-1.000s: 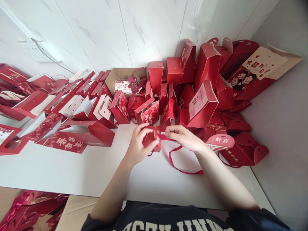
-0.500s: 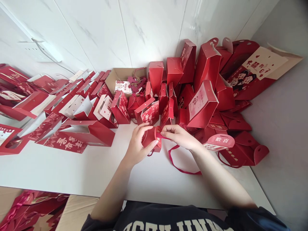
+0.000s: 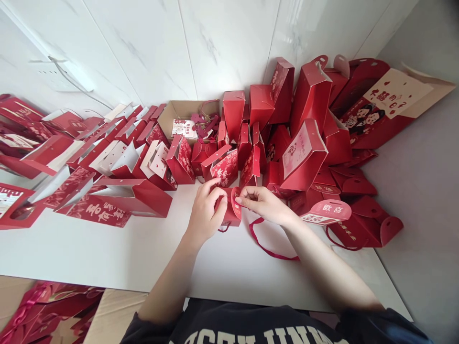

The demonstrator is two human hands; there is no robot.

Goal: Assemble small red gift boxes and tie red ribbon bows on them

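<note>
A small red gift box [image 3: 233,219] with a rounded, printed flap on its right side stands on the white table in front of me. My left hand [image 3: 207,210] holds the box from the left, its fingers curled at the top edge. At the flap, my right hand [image 3: 263,203] pinches a red ribbon between thumb and fingers; the end in the pinch is mostly hidden. The rest of the ribbon [image 3: 267,251] loops onto the table below that wrist. A dark red cord handle hangs at the box's front.
Rows of red gift bags [image 3: 143,198] stand on the left. More red boxes [image 3: 304,153] crowd the right and back. An open cardboard box [image 3: 168,114] with cards and cords sits by the wall. A carton [image 3: 116,310] of red packaging stands below the table edge at left.
My left thumb has drawn back from the flap toward the box's left side, uncovering more of the box. My right hand has shifted slightly and stays at the flap.
</note>
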